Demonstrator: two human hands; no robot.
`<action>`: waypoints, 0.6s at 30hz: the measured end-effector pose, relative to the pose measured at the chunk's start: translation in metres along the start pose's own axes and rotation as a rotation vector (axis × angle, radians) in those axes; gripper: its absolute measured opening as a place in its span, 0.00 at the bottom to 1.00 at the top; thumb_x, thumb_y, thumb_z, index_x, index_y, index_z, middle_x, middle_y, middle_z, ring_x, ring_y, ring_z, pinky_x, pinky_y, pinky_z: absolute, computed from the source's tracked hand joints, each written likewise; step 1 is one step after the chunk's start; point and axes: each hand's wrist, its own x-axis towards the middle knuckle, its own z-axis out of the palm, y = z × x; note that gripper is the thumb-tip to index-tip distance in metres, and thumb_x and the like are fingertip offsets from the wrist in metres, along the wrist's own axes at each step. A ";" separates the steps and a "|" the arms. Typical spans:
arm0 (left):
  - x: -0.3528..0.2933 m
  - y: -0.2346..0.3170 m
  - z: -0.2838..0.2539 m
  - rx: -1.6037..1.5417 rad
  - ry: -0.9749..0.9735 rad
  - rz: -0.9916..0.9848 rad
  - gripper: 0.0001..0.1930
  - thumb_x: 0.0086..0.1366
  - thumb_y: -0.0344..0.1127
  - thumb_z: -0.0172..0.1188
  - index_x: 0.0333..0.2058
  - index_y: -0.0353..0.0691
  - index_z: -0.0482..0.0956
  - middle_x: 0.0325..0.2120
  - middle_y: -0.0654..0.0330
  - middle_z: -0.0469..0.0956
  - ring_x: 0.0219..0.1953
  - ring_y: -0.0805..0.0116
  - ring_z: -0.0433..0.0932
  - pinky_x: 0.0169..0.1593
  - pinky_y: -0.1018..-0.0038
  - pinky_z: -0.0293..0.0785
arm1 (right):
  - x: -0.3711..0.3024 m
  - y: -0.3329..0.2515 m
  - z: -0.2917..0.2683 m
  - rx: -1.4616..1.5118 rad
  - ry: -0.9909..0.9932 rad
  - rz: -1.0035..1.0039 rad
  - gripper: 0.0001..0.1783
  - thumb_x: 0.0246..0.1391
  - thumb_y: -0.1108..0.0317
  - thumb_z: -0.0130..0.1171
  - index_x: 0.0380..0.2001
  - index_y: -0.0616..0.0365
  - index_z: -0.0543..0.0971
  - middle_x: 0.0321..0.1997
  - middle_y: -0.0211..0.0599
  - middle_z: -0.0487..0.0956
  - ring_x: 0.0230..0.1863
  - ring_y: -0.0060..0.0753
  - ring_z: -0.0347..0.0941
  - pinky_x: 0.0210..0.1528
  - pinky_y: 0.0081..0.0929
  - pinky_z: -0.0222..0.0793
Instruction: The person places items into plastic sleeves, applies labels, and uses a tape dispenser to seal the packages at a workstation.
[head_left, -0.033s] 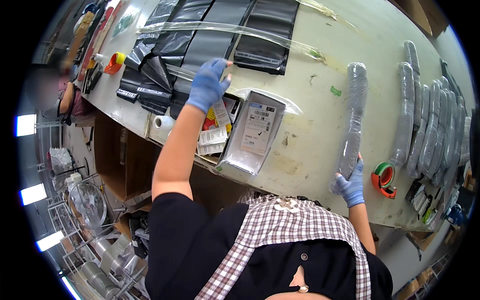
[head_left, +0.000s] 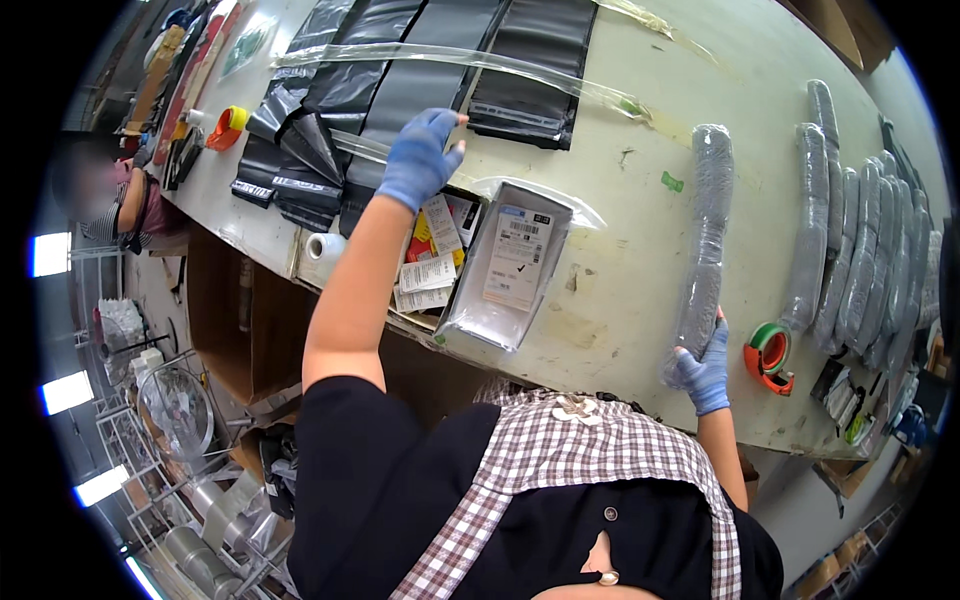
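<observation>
- At far left, beside the table (head_left: 625, 300), another person (head_left: 152, 212), only partly in view.
- On that side of the tabletop, a yellow-and-orange tape dispenser (head_left: 228, 128).
- Next, black plastic bags (head_left: 400, 85) in overlapping stacks, crumpled toward the near left, with a clear strip (head_left: 460, 59) running across them.
- Near the front edge, a white roll (head_left: 325, 247), just left of the left forearm.
- Left hand (head_left: 417, 160) over the bags, in a blue glove with bare fingertips: thumb spread from loosely bent fingers, grip wide; touching or just above the bags, impossible to say.
- By that wrist, printed slips (head_left: 428, 272), mostly white, some red and yellow.
- Right beside the slips, a shallow clear tray (head_left: 487, 328) with a white label card (head_left: 515, 260) inside.
- Right of centre, one long grey roll (head_left: 712, 190) in clear film, stretching away across the table.
- At its near end, right hand (head_left: 703, 372), gloved alike, closed around the roll.
- Just right of that hand, a red tape dispenser (head_left: 768, 350) with green tape.
- At far right, similar wrapped rolls (head_left: 865, 260), side by side.
</observation>
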 end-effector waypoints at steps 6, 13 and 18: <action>0.068 -0.037 0.045 0.047 -0.132 0.062 0.18 0.55 0.30 0.67 0.46 0.45 0.79 0.44 0.56 0.79 0.48 0.53 0.77 0.53 0.64 0.75 | 0.004 -0.041 0.026 -0.933 0.348 -0.289 0.61 0.40 0.66 0.69 0.73 0.59 0.44 0.70 0.55 0.56 0.70 0.55 0.53 0.71 0.44 0.52; 0.120 -0.036 0.062 0.059 -0.324 0.163 0.15 0.53 0.31 0.69 0.41 0.45 0.80 0.43 0.56 0.79 0.47 0.53 0.78 0.53 0.65 0.75 | 0.023 -0.039 0.050 -0.955 0.219 -0.216 0.63 0.39 0.67 0.70 0.73 0.58 0.41 0.70 0.58 0.54 0.69 0.60 0.56 0.69 0.45 0.58; 0.136 -0.046 0.073 0.113 -0.334 0.257 0.07 0.52 0.33 0.69 0.31 0.44 0.82 0.33 0.58 0.81 0.39 0.54 0.80 0.44 0.64 0.77 | 0.026 -0.045 0.047 -0.799 0.247 -0.100 0.62 0.38 0.69 0.70 0.73 0.58 0.42 0.65 0.55 0.61 0.63 0.60 0.63 0.65 0.44 0.64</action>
